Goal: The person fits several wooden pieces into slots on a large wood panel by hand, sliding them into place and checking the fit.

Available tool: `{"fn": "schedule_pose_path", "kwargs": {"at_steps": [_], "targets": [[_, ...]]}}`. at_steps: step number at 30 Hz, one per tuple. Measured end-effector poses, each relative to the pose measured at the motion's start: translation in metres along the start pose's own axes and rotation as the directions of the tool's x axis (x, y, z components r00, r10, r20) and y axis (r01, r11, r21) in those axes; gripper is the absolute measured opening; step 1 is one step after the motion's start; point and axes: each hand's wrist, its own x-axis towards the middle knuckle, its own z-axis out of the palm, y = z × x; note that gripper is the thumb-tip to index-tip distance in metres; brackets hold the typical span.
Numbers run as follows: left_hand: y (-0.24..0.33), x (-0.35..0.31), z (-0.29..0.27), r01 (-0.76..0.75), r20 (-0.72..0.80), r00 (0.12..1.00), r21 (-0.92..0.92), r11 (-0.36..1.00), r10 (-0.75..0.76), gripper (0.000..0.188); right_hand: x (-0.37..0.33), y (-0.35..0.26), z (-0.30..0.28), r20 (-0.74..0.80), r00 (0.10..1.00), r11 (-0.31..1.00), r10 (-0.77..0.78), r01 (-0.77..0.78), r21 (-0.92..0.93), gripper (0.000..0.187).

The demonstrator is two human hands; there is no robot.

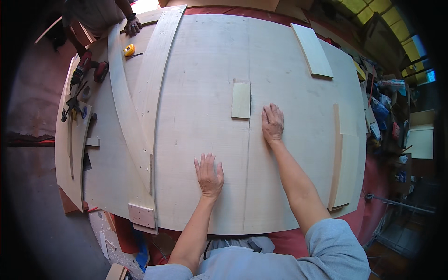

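My left hand point(209, 176) lies on a broad pale wooden panel point(200, 126), its fingers spread and holding nothing. Farther up and to the right, my right hand point(273, 123) rests flat on the same panel with its fingers stretched out. Just beyond its fingertips, to the left, sits a small rectangular wood block point(241, 100). A thin seam line runs lengthwise down the panel beside that block, passing between my hands.
Long boards point(158, 60) lie along the left, beside a yellow tape measure point(129, 50). A red-black cordless drill point(86, 67) is by a co-worker's arm; their other hand point(133, 25) touches the work. Boards point(312, 51) point(344, 170) lie right; a cluttered shelf point(387, 107) stands beyond.
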Motion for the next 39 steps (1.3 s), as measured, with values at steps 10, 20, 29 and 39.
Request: {"fn": "schedule_pose_path", "kwargs": {"at_steps": [10,20,29,39], "targets": [[0.030,0.245,0.097,-0.182,-0.071,0.983,-0.205,0.962,0.170,0.029,0.057,-0.009,0.018,0.074,0.995,0.984,-0.072,0.059,0.168,0.017],[0.032,0.257,0.114,-0.195,-0.059,0.981,-0.193,0.962,0.187,0.032,0.072,-0.006,0.023,0.188,0.978,0.950,-0.086,0.024,0.311,0.018],[0.041,0.249,0.120,-0.173,0.005,0.984,-0.208,0.963,0.178,0.042,0.074,-0.003,0.023,0.123,0.991,0.921,-0.048,-0.004,0.389,0.013],[0.042,0.245,0.122,-0.178,0.018,0.982,-0.216,0.960,0.186,0.032,0.071,-0.003,0.015,0.120,0.993,0.904,-0.021,-0.032,0.426,0.012]]}}
